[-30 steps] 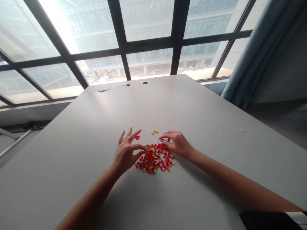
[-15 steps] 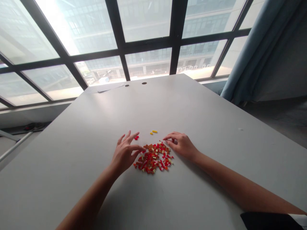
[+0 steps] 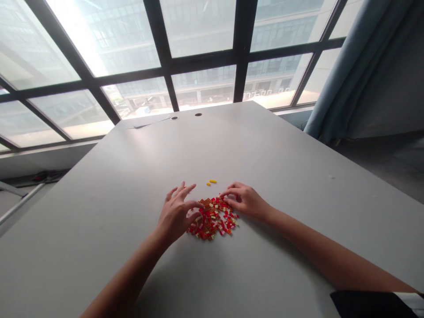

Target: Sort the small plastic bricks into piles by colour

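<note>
Here on the grey table (image 3: 109, 212), a low heap of red, orange and cream bricks (image 3: 212, 219) sits between the hands, left hand (image 3: 175, 212) spread open at its edge, right hand (image 3: 245, 199) half-curled against it, neither clearly gripping anything, two yellow bricks (image 3: 211, 182) just beyond.
</note>
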`<state>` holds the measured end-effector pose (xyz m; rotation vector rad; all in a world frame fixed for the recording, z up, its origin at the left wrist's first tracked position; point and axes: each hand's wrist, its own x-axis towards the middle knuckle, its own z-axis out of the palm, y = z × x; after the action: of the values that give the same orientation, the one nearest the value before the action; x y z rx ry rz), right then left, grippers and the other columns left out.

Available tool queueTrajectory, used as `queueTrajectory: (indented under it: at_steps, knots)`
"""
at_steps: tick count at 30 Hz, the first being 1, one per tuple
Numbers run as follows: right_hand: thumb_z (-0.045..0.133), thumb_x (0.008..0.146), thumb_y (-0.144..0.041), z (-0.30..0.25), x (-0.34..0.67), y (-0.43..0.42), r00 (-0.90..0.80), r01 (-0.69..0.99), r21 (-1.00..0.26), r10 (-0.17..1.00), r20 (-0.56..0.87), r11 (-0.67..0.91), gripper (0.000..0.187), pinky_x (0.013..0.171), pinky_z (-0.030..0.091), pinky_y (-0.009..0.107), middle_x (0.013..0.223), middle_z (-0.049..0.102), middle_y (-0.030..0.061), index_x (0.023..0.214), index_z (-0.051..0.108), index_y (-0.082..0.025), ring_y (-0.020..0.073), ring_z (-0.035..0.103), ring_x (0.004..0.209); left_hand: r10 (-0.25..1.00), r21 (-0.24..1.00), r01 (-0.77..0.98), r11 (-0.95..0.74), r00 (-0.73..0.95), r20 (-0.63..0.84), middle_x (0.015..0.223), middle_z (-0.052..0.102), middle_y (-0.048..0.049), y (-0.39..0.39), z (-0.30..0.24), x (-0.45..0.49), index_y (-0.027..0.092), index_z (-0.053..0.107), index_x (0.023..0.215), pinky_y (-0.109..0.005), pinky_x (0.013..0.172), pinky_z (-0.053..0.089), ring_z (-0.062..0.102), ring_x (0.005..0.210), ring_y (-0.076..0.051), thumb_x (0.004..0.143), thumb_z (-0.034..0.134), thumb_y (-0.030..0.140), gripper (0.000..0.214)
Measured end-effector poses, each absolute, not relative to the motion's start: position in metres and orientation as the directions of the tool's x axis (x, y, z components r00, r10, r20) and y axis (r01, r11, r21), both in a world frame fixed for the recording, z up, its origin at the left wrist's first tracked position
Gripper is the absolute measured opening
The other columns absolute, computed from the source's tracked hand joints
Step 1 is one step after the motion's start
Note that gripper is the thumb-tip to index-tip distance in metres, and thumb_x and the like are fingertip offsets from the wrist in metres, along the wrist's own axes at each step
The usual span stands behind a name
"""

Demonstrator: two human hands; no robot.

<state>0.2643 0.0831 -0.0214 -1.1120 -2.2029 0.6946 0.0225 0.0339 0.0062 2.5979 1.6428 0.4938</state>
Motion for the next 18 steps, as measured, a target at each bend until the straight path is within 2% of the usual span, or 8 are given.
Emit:
queueTrajectory:
  at_steps: [5, 12, 15, 18]
  knots:
    - [0.06, 0.08, -0.02, -0.021, 0.265, 0.082, -0.488, 0.532, -0.666, 0.832, 0.263, 0.523, 0.019, 0.061, 0.046, 0.025, 0.091, 0.064, 0.0048, 0.093, 0.073, -0.021, 0.0102, 0.051, 0.059, 0.893, 0.208, 0.879, -0.429, 0.38, 0.24, 0.138, 0.05, -0.0078, 0.035, 0.005, 0.023, 0.027, 0.072, 0.084, -0.053, 0.106, 0.031, 0.036, 0.133, -0.033, 0.078, 0.069, 0.028, 0.007]
    - [0.059, 0.08, -0.019, -0.022, 0.266, 0.083, -0.479, 0.529, -0.677, 0.839, 0.26, 0.512, 0.019, 0.061, 0.046, 0.025, 0.092, 0.064, 0.0053, 0.093, 0.073, -0.02, 0.0099, 0.051, 0.059, 0.902, 0.216, 0.882, -0.418, 0.377, 0.209, 0.139, 0.049, -0.0081, 0.034, 0.002, 0.022, 0.027, 0.07, 0.085, -0.053, 0.106, 0.03, 0.035, 0.134, -0.034, 0.078, 0.069, 0.03, 0.008]
    - [0.059, 0.08, -0.02, -0.024, 0.266, 0.083, -0.483, 0.526, -0.679, 0.837, 0.258, 0.513, 0.019, 0.061, 0.047, 0.026, 0.093, 0.063, 0.0058, 0.093, 0.073, -0.019, 0.0099, 0.051, 0.059, 0.885, 0.21, 0.874, -0.437, 0.378, 0.272, 0.138, 0.05, -0.0082, 0.036, 0.001, 0.019, 0.025, 0.069, 0.083, -0.053, 0.106, 0.03, 0.036, 0.134, -0.033, 0.077, 0.07, 0.029, 0.008]
    - [0.059, 0.08, -0.022, -0.025, 0.267, 0.084, -0.481, 0.519, -0.682, 0.836, 0.265, 0.515, 0.019, 0.061, 0.047, 0.026, 0.092, 0.063, 0.006, 0.093, 0.073, -0.019, 0.0099, 0.051, 0.059, 0.85, 0.194, 0.883, -0.427, 0.319, 0.419, 0.136, 0.052, -0.0085, 0.044, 0.001, 0.01, 0.024, 0.067, 0.084, -0.052, 0.107, 0.03, 0.035, 0.134, -0.032, 0.079, 0.068, 0.03, 0.008]
